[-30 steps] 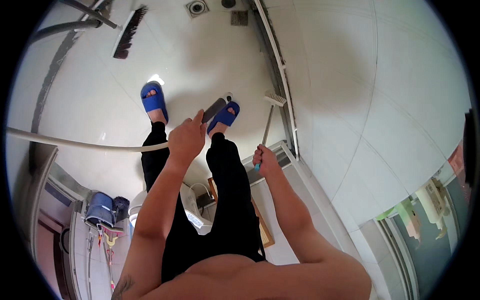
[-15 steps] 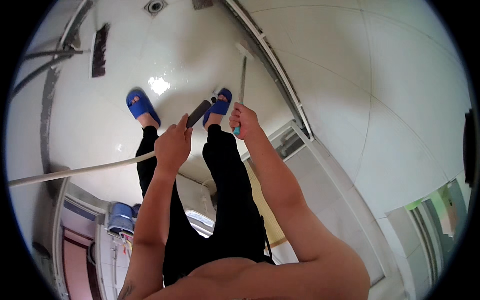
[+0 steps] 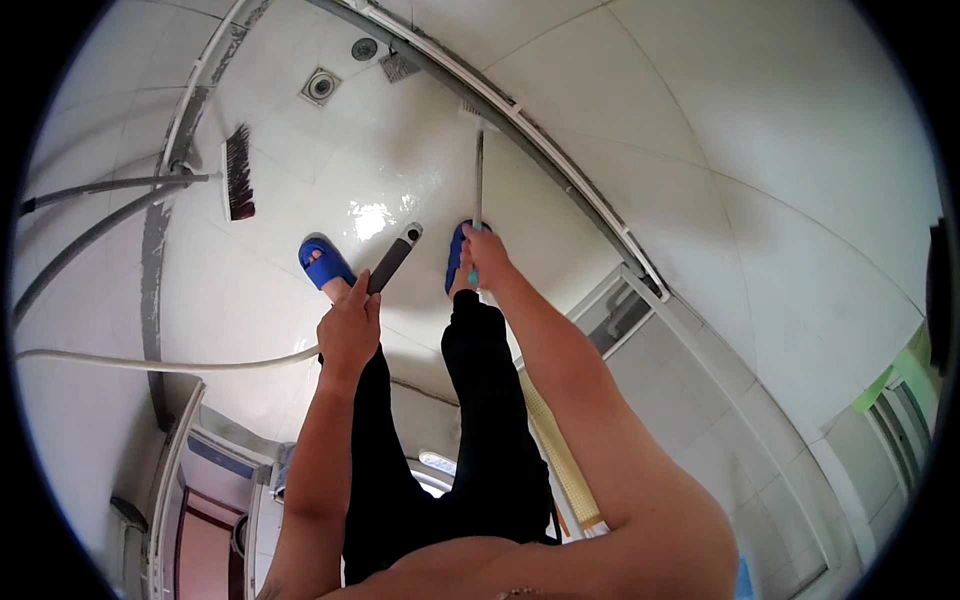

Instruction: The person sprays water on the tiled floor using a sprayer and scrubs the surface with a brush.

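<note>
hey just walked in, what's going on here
A person in blue sandals has both hands full. The left hand holds a dark grey nozzle, with a pale hose running off to the left. The right hand grips a long-handled brush, its pale head near the foot of the right-hand wall. A dark-bristled broom is off to the left, out of both hands.

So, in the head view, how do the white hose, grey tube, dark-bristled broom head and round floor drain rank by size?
1. White hose
2. Grey tube and dark-bristled broom head: too alike to rank; the tube seems nearer the camera
3. Round floor drain
</note>
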